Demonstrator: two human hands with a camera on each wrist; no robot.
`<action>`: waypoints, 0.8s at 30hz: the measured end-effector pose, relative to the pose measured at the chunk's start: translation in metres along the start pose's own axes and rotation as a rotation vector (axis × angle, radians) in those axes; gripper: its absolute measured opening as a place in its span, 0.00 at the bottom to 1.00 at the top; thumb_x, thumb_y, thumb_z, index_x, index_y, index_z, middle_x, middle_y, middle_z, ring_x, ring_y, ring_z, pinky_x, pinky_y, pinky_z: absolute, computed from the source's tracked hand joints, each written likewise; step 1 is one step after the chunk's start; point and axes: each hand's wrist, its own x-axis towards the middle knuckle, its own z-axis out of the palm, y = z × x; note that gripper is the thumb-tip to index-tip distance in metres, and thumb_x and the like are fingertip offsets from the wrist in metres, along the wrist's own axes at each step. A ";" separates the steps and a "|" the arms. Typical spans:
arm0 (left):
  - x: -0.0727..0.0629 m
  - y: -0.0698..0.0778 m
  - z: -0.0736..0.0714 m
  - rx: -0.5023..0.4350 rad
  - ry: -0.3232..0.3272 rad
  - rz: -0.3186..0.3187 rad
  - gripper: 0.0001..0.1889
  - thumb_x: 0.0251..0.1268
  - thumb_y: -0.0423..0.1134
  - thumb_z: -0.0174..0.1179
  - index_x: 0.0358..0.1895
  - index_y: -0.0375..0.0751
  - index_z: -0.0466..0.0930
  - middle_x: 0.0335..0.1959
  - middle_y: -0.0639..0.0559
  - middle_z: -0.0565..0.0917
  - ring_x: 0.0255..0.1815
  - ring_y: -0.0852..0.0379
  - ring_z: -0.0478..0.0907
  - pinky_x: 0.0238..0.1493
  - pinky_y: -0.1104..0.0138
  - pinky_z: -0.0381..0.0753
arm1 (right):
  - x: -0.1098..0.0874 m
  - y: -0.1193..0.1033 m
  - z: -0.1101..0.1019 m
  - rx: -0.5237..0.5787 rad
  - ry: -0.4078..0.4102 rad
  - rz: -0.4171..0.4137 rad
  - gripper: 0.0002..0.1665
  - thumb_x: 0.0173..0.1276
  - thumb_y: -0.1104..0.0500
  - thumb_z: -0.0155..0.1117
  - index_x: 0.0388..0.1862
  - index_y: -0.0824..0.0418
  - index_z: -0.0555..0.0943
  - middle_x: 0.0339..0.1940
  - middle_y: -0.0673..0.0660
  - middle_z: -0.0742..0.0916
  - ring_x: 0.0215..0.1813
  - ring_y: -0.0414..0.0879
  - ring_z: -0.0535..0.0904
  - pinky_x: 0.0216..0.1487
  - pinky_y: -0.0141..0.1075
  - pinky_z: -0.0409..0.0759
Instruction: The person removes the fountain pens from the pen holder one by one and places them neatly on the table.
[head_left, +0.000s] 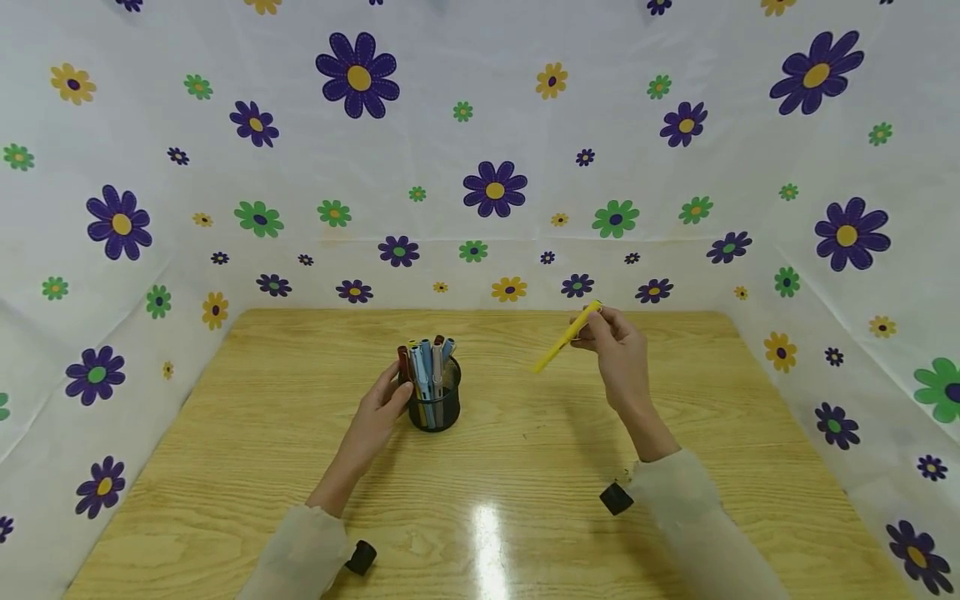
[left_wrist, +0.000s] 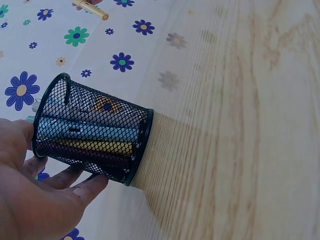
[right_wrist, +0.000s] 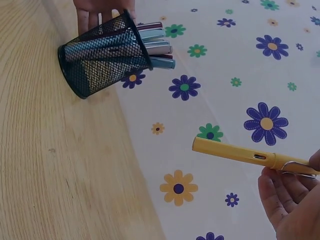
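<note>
A black mesh pen holder [head_left: 435, 412] stands upright on the wooden table, left of the middle. Several capped pens [head_left: 426, 367] in light blue, dark red, grey and yellow lean inside it. My left hand [head_left: 382, 406] grips its left side, the thumb near the rim and the fingers along the mesh [left_wrist: 95, 125]. Up in the air to the right, my right hand [head_left: 621, 354] pinches a yellow pen [head_left: 564, 340] by its clip end. The pen slants, its other end pointing down and left toward the holder. In the right wrist view, its metal clip [right_wrist: 299, 169] lies close to the fingertips.
The wooden table [head_left: 517, 467] spreads under both hands. White cloth [head_left: 435, 158] with purple, green and yellow flowers walls it at the back and both sides. A small black block [head_left: 617, 498] hangs by the right sleeve, another block [head_left: 362, 557] by the left sleeve.
</note>
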 end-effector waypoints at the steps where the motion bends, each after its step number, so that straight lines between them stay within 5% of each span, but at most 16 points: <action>1: 0.000 0.000 0.000 -0.001 0.001 -0.003 0.34 0.86 0.45 0.48 0.85 0.41 0.46 0.79 0.30 0.59 0.79 0.36 0.58 0.73 0.45 0.64 | 0.000 0.000 -0.002 -0.003 0.001 0.005 0.20 0.84 0.55 0.54 0.58 0.72 0.79 0.43 0.52 0.89 0.43 0.47 0.86 0.49 0.39 0.87; 13: -0.001 0.000 0.000 -0.004 0.007 -0.012 0.34 0.86 0.45 0.48 0.85 0.42 0.46 0.79 0.30 0.60 0.79 0.36 0.58 0.74 0.46 0.64 | -0.001 0.009 -0.012 -0.056 0.018 0.048 0.20 0.83 0.53 0.56 0.54 0.71 0.81 0.38 0.50 0.89 0.38 0.45 0.84 0.46 0.36 0.87; 24: -0.002 0.002 0.002 -0.005 0.015 -0.009 0.33 0.86 0.44 0.48 0.85 0.42 0.47 0.79 0.30 0.59 0.79 0.36 0.58 0.74 0.46 0.64 | -0.007 0.031 -0.012 -0.100 -0.075 0.146 0.22 0.83 0.55 0.56 0.60 0.74 0.79 0.45 0.65 0.88 0.38 0.43 0.85 0.47 0.39 0.87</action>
